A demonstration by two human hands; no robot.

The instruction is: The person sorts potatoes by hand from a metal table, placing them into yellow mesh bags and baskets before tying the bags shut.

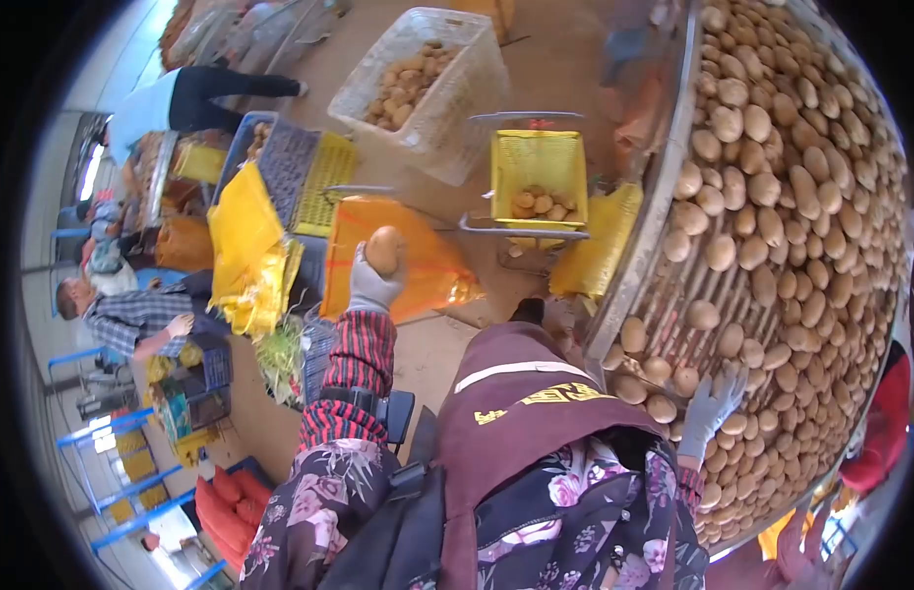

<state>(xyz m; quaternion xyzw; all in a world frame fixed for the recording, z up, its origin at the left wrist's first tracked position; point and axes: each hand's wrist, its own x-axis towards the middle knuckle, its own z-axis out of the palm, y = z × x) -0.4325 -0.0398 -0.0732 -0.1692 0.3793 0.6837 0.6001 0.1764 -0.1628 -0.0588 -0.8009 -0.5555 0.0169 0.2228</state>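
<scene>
My left hand (375, 285), in a pale grey glove, grips a single potato (384, 250). It is held out over an orange mesh bag (398, 258), whose mouth I cannot make out. On the right side, my right hand (711, 409), gloved too, lies with fingers apart over the potatoes (821, 285) on a slatted sorting table (671, 287). No potato shows inside that hand.
A yellow basket (499, 202) with several potatoes stands on a metal frame ahead. Farther off is a white crate (408, 147) of potatoes. Yellow mesh bags (255, 261) and blue crates stand left. A person in a checked shirt (132, 320) and others work nearby.
</scene>
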